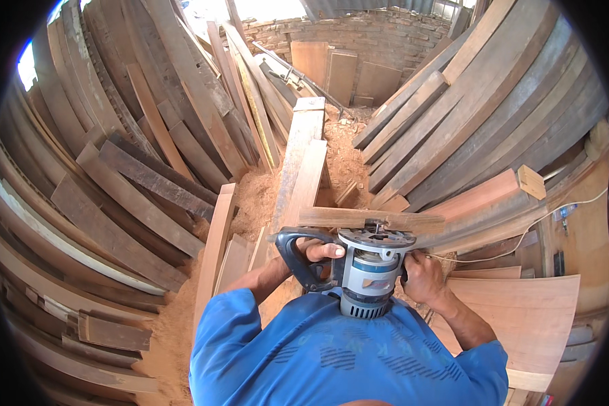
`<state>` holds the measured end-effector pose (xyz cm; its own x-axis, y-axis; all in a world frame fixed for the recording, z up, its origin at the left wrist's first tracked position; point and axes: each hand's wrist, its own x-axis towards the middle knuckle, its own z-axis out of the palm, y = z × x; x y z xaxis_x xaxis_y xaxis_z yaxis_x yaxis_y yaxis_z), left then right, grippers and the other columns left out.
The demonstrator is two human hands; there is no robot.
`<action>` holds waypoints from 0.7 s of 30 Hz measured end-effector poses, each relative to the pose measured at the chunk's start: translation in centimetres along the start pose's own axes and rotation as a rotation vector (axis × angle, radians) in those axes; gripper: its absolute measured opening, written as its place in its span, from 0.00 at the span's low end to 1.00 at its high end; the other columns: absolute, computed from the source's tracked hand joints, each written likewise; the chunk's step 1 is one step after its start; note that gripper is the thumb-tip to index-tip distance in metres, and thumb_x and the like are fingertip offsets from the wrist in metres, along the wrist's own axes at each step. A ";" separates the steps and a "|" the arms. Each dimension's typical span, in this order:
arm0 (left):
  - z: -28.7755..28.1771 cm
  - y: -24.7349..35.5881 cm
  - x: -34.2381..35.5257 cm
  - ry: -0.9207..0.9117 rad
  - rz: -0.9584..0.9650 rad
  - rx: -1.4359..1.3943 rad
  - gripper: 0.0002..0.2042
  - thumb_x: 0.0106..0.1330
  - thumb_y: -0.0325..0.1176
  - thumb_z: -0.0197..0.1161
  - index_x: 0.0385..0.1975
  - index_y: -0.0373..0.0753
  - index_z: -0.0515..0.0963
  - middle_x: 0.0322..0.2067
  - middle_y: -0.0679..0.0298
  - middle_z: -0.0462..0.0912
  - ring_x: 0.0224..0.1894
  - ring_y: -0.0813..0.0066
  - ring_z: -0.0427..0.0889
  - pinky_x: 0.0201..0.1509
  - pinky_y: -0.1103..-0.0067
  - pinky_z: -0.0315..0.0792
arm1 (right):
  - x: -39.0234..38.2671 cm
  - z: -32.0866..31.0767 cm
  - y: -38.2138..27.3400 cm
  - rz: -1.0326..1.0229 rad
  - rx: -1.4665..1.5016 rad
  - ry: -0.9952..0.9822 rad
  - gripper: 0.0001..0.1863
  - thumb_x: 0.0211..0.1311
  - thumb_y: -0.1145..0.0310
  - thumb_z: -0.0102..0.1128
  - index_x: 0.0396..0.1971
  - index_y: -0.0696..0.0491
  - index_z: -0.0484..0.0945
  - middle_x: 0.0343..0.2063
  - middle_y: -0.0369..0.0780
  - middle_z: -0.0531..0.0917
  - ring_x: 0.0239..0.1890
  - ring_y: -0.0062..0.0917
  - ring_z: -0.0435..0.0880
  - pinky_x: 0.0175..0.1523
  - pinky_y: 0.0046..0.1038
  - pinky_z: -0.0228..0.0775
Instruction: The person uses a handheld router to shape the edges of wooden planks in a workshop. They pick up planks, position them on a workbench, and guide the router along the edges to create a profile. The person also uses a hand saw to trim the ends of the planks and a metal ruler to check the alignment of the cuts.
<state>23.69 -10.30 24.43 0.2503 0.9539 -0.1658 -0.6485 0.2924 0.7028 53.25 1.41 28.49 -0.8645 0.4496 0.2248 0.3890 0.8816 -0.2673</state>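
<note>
A grey and blue plunge router (372, 279) lies tilted against my blue shirt, its round base plate facing away from me. My left hand (318, 250) is closed at the black loop-shaped handle on its left, the thumb resting along the body. On the other side, my right hand (423, 276) wraps round a side handle that it mostly hides. At the base plate's far side, a narrow wooden strip (338, 217) runs crosswise, seemingly touching the plate near the router's bit. Beyond it, a pale board (310, 172) lies lengthwise on a long, thick beam (304, 125).
Planks (135, 176) lean densely along the left, and more boards (480, 95) lean on the right. Sawdust (345, 145) covers the floor. A pale cord (528, 233) trails right from the router. A wide board (521, 318) lies near my right arm. A brick wall (358, 37) stands behind.
</note>
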 end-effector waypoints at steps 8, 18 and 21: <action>0.0 0.1 0.1 0.016 -0.006 -0.006 0.33 0.68 0.46 0.63 0.67 0.30 0.66 0.60 0.51 0.77 0.60 0.60 0.77 0.69 0.65 0.68 | 0.3 -0.7 0.5 0.051 0.151 -0.135 0.17 0.44 0.66 0.71 0.30 0.64 0.79 0.27 0.54 0.83 0.29 0.50 0.86 0.34 0.44 0.80; 0.0 0.2 0.6 0.040 -0.005 -0.034 0.34 0.67 0.46 0.63 0.67 0.30 0.65 0.60 0.50 0.76 0.61 0.59 0.77 0.69 0.64 0.68 | 1.1 -1.1 1.0 0.099 0.213 -0.236 0.15 0.46 0.66 0.71 0.29 0.63 0.81 0.30 0.54 0.84 0.33 0.51 0.86 0.39 0.44 0.79; -0.3 0.3 0.8 0.047 -0.003 -0.038 0.34 0.67 0.46 0.63 0.67 0.30 0.65 0.61 0.50 0.76 0.61 0.59 0.77 0.69 0.64 0.68 | 1.4 -0.9 1.4 0.105 0.224 -0.244 0.15 0.46 0.66 0.71 0.29 0.62 0.81 0.31 0.54 0.85 0.33 0.51 0.86 0.39 0.45 0.79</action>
<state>23.51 -9.44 24.32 0.2190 0.9548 -0.2008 -0.6749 0.2968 0.6756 52.84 3.44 29.25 -0.8847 0.4645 -0.0382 0.4234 0.7668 -0.4825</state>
